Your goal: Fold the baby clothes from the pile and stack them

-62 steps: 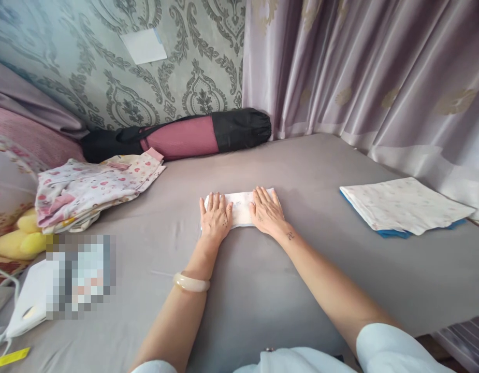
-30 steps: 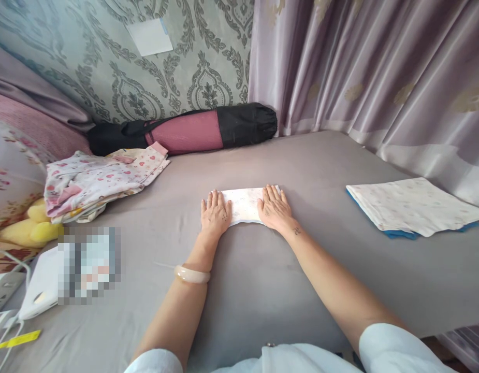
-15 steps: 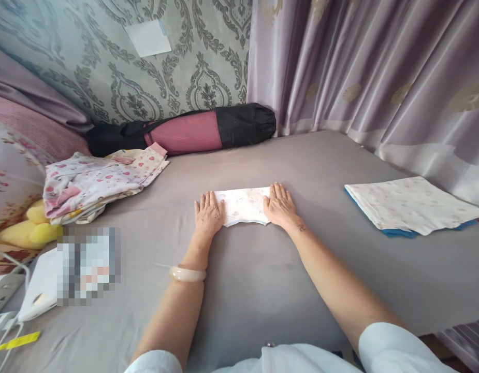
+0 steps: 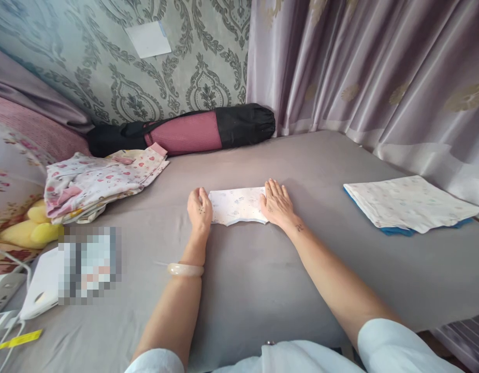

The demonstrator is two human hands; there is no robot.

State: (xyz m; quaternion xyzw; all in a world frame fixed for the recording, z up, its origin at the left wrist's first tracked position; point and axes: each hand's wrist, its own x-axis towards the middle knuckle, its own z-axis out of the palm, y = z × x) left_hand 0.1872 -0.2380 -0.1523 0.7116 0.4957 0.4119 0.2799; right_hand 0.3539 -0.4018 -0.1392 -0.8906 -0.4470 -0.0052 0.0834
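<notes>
A folded printed cloth (image 4: 237, 205) lies on a grey bed (image 4: 258, 280), seemingly being smoothed: right hand (image 4: 278, 203) spread flat on one end, left hand (image 4: 200, 210) curled at the other, grip unclear. Lifting would call for pinched edges.

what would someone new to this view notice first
Probably the long pink and black bag lying along the patterned wall at the back. Then the white printed cloth in the middle of the grey sheet, the right hand flat on its right end, the left hand curled at its left edge.

The head camera looks forward and down over the hands (image 4: 199, 211) (image 4: 278, 204).
</notes>
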